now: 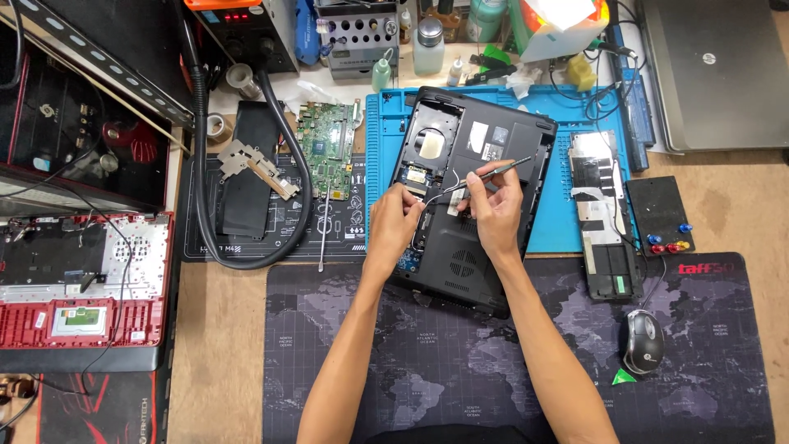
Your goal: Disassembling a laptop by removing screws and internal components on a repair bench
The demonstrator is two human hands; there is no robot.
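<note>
Black laptop [468, 205] lies belly-up, straddling the blue mat's [567, 222] near edge. Left hand [393, 224] pinches a thin wire [448, 187] near the laptop's middle; right hand [491, 210] is clamped on a slim tool [493, 171]. Looks like cable-freeing; next calls for gentle prying.

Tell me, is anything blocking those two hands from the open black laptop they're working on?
Nothing visible does. The left hand and the right hand, holding a slim metal tool, already rest on the opened laptop base, fingertips at the thin wires inside.
</note>
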